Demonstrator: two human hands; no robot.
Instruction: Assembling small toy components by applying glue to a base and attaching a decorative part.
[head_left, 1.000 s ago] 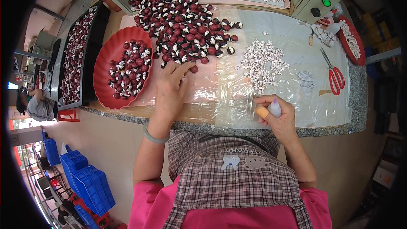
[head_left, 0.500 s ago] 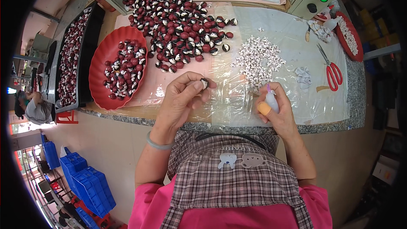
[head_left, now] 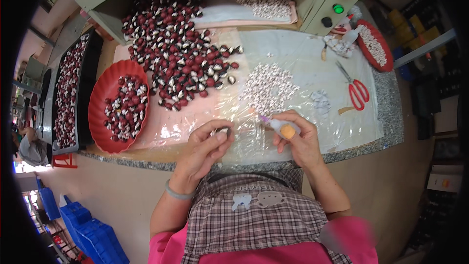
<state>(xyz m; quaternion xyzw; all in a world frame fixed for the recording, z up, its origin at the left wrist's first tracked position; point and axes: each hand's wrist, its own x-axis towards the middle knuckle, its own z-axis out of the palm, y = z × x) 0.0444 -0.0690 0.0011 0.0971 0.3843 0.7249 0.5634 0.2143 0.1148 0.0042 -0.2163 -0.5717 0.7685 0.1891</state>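
My left hand (head_left: 201, 150) pinches a small black-and-white ball (head_left: 223, 130) between thumb and fingertips, above the plastic-covered table near its front edge. My right hand (head_left: 307, 143) is wrapped round a small translucent squeeze bottle (head_left: 276, 124). Its thin purple tip (head_left: 264, 119) points left toward the ball, with a gap between them. An orange cover (head_left: 288, 131) sits on my right thumb. Beyond the hands lies a heap of small whitish pieces (head_left: 266, 88). To its left spreads a big pile of dark red, black and white balls (head_left: 183, 71).
A red scalloped bowl (head_left: 96, 122) of balls stands at the left, beside a long black tray (head_left: 91, 63). Red-handled scissors (head_left: 359, 97) and a crumpled white scrap (head_left: 320, 101) lie right. A red dish (head_left: 387, 63) and a lit metal housing (head_left: 317, 14) stand farther back.
The bottle has tipped from upright to pointing left, and my right hand has come nearer my left. The whole view has shifted, so the table sits lower and farther left.
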